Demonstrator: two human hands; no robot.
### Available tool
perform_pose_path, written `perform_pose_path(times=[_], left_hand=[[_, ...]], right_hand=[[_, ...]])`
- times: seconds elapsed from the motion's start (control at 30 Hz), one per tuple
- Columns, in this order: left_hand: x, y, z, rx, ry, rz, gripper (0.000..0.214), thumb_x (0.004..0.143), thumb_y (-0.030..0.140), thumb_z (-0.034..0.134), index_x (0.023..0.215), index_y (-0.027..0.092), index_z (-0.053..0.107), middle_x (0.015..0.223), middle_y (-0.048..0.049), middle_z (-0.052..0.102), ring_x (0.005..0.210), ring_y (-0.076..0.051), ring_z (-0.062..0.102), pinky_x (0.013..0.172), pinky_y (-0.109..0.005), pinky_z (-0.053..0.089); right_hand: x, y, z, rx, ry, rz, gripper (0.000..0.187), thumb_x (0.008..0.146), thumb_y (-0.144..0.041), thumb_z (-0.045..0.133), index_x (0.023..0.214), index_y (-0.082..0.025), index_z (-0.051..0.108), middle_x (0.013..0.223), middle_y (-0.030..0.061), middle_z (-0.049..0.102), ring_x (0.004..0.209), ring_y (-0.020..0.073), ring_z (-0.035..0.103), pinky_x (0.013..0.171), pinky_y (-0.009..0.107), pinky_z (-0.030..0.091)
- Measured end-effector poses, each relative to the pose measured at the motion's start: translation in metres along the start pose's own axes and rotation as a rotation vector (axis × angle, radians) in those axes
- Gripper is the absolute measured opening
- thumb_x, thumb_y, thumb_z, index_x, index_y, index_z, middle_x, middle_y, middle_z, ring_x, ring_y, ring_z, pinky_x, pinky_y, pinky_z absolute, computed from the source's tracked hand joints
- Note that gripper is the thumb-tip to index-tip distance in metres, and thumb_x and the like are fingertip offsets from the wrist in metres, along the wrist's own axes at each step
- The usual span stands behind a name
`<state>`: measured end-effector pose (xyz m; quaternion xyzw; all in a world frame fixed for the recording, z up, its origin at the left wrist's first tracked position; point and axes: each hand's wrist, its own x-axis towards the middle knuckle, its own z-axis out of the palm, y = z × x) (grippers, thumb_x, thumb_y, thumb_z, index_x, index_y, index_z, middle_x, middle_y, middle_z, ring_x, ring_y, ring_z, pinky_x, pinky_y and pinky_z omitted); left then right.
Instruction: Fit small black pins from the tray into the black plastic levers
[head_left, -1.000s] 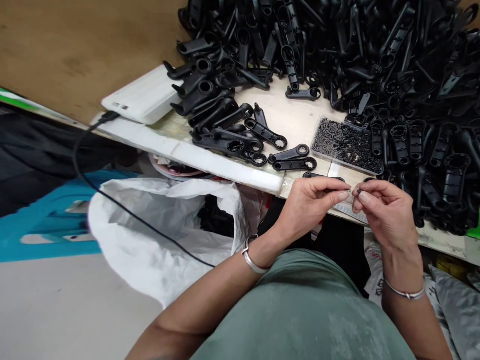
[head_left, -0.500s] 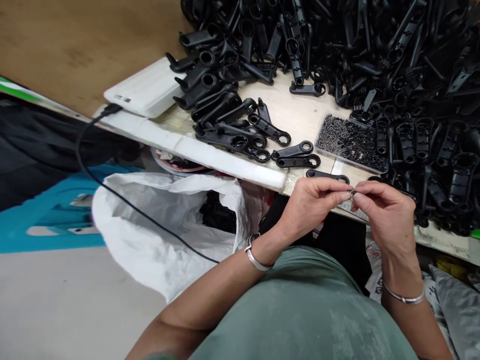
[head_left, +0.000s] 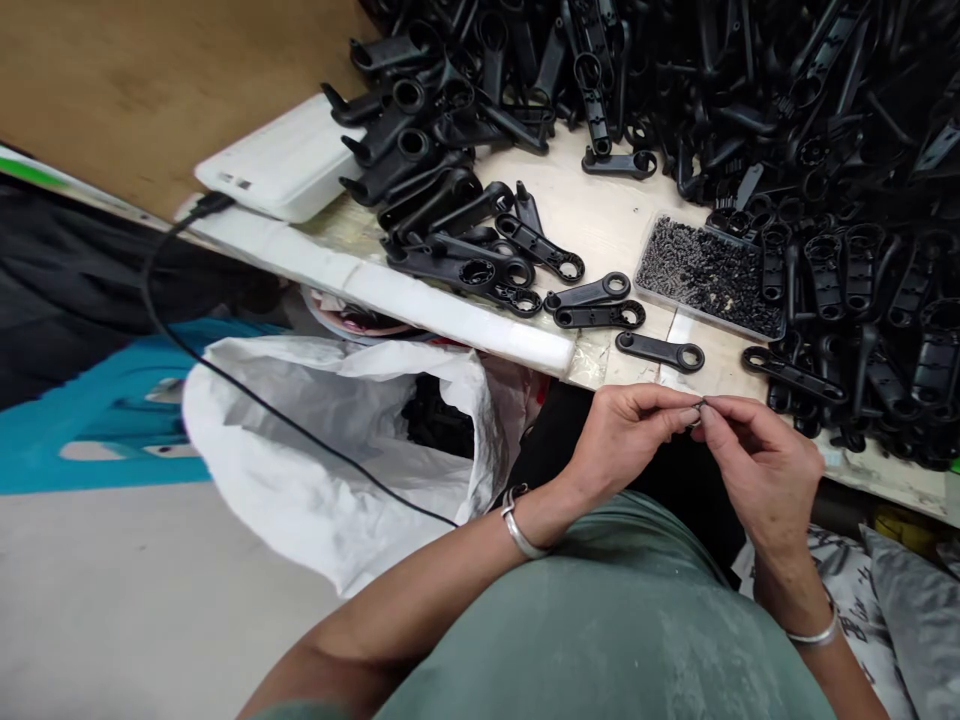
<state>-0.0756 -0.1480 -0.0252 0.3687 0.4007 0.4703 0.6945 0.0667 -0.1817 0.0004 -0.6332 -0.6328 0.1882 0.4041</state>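
Note:
My left hand [head_left: 622, 435] and my right hand [head_left: 757, 460] meet fingertip to fingertip just off the table's front edge. Both pinch at something tiny and dark; the fingers cover most of it and its kind cannot be made out. Closest to them on the table lies a black plastic crank-shaped arm [head_left: 660, 351] with a ring at one end. Behind it stands a clear box [head_left: 712, 275] of small dark pieces. More black arms [head_left: 596, 315] lie left of the box, and another arm [head_left: 795, 373] lies to its front right.
A large heap of black parts [head_left: 675, 80] covers the back and right of the table. At the left sits a white device [head_left: 277, 160] with a black cable [head_left: 262, 405] hanging down. A white sack [head_left: 300, 450] with dark contents stands open below the padded table edge [head_left: 390, 295].
Both hands have come slightly down, nearer my body, with fingertips still together. The nearest black arms, partly covered before, now show fully. The view has shifted a little.

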Motion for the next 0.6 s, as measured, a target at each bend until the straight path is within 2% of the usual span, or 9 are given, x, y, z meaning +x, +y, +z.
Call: perform_pose_path(times=[0.17, 0.33, 0.47, 0.6], left_hand=[[0.001, -0.002, 0.002, -0.138, -0.011, -0.096, 0.019, 0.065, 0.031, 0.087, 0.077, 0.017, 0.08, 0.062, -0.0016, 0.072, 0.055, -0.009, 0.06, 0.054, -0.022, 0.051], [0.001, -0.005, 0.001, -0.114, -0.02, -0.082, 0.012, 0.071, 0.025, 0.082, 0.081, 0.02, 0.082, 0.061, 0.0012, 0.07, 0.054, -0.007, 0.056, 0.056, -0.019, 0.05], [0.002, -0.005, -0.003, 0.044, -0.038, 0.01, 0.015, 0.078, 0.02, 0.075, 0.09, 0.026, 0.082, 0.072, 0.0037, 0.076, 0.06, -0.009, 0.062, 0.061, -0.019, 0.054], [0.009, 0.001, -0.006, 0.082, -0.095, 0.067, 0.023, 0.076, 0.015, 0.076, 0.089, 0.033, 0.082, 0.087, 0.0097, 0.079, 0.078, -0.01, 0.069, 0.077, -0.015, 0.054]], right_hand=[[0.0, 0.001, 0.001, -0.073, 0.015, -0.072, 0.008, 0.089, -0.026, 0.065, 0.088, -0.023, 0.072, 0.085, 0.0024, 0.077, 0.072, 0.0172, 0.072, 0.066, 0.031, 0.061], [0.001, 0.005, 0.006, -0.142, 0.037, -0.154, 0.009, 0.091, -0.023, 0.062, 0.089, -0.024, 0.07, 0.085, 0.0026, 0.076, 0.074, 0.0174, 0.072, 0.07, 0.032, 0.061], [0.003, 0.006, 0.007, -0.177, 0.034, -0.187, 0.012, 0.092, -0.018, 0.058, 0.088, -0.026, 0.066, 0.082, 0.0016, 0.075, 0.074, 0.0174, 0.072, 0.071, 0.032, 0.06], [0.009, 0.003, 0.004, -0.232, 0.005, -0.16, 0.013, 0.092, -0.016, 0.057, 0.088, -0.027, 0.062, 0.081, 0.0008, 0.075, 0.07, 0.0157, 0.07, 0.066, 0.03, 0.059]])
